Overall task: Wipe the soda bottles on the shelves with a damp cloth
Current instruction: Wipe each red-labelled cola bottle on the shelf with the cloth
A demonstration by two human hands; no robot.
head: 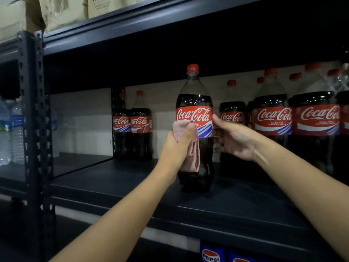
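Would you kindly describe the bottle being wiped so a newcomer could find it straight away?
Look at the dark metal shelf lined with red-labelled cola bottles. One tall red-capped plastic cola bottle stands alone near the front edge, ahead of the rows behind. Only it has a pink cloth pressed to its side by the left hand, with the right hand steadying it.

Two bare forearms come in from the bottom edge, one on each side. No sleeves show on either; the arms are uncovered up to the frame's border. No watch, band or ring is visible on either wrist or on the fingers that show. The left hand (176, 146) has a dark-painted nail on its thumb. The right hand (233, 140) shows its back and wrist; a faint pale streak runs along the inner right forearm just behind the wrist.
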